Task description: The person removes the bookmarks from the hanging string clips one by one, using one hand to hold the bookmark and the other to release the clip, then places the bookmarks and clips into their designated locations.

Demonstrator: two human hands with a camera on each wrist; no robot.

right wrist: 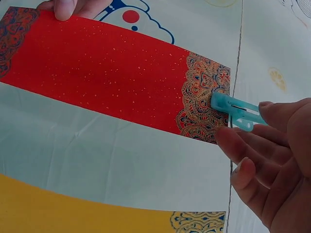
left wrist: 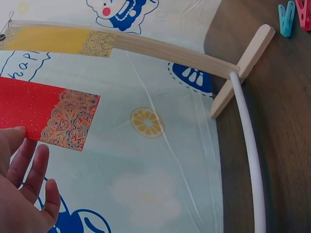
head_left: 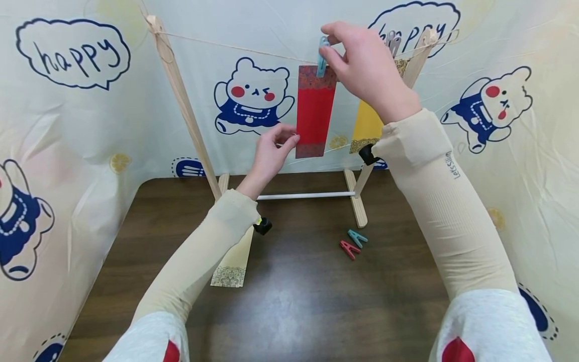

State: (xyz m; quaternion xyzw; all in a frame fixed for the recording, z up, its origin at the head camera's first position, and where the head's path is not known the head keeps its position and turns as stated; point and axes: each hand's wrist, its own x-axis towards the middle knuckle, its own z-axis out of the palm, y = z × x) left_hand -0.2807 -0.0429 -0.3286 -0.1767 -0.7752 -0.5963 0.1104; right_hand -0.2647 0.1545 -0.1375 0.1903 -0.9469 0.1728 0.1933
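Note:
A red paper strip point(head_left: 315, 113) with patterned ends hangs upright at the string point(head_left: 226, 49). My right hand point(head_left: 368, 68) pinches a light blue clothespin point(right wrist: 235, 109) between thumb and fingers. In the right wrist view its jaws sit over the strip's patterned top end, across the string. Lower down, my left hand point(head_left: 273, 153) pinches the strip's left edge, the thumb on the front face. To the right hangs a yellow paper strip point(head_left: 365, 125), partly hidden by my right arm, with grey clips point(head_left: 393, 42) above it.
Two wooden posts, a left post point(head_left: 181, 100) and a right post point(head_left: 418, 60), carry the string; a white rod point(head_left: 307, 195) joins their feet. On the brown table point(head_left: 316, 301) lie a red clothespin point(head_left: 350, 249), a blue clothespin point(head_left: 357, 238) and a cream paper strip point(head_left: 232, 261) partly under my left arm.

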